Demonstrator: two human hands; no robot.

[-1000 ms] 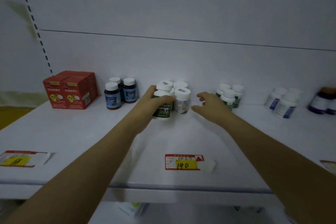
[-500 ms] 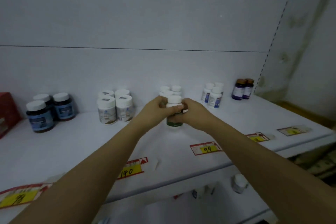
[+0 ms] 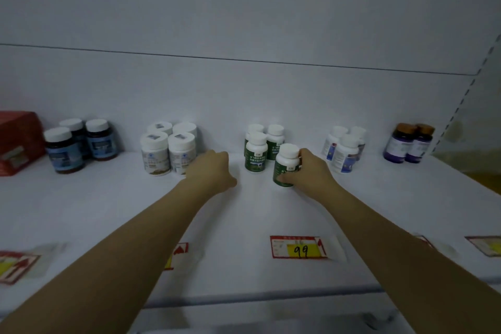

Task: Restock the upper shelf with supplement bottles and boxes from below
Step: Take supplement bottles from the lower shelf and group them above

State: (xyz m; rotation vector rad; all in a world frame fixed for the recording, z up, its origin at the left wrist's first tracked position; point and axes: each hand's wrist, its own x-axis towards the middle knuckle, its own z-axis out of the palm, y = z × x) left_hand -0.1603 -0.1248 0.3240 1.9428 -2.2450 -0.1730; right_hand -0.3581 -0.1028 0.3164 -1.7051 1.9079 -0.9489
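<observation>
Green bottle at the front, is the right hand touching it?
Touching. The head view shows the right hand wrapped round the green bottle, with the thumb lying across its label.

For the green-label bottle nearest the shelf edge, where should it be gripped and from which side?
Round its cylindrical body below the white cap, from the front right, as the right hand does. The green-label bottle is upright, and three like bottles crowd its left rear.

The left arm (image 3: 122, 247) and right arm (image 3: 393, 238) stretch forward, bare and apart. The left hand (image 3: 214, 168) shows its back, fingers loosely curled under, holding nothing. The right hand (image 3: 311, 172) grips an upright white-capped bottle (image 3: 284, 163) from its right side.
</observation>
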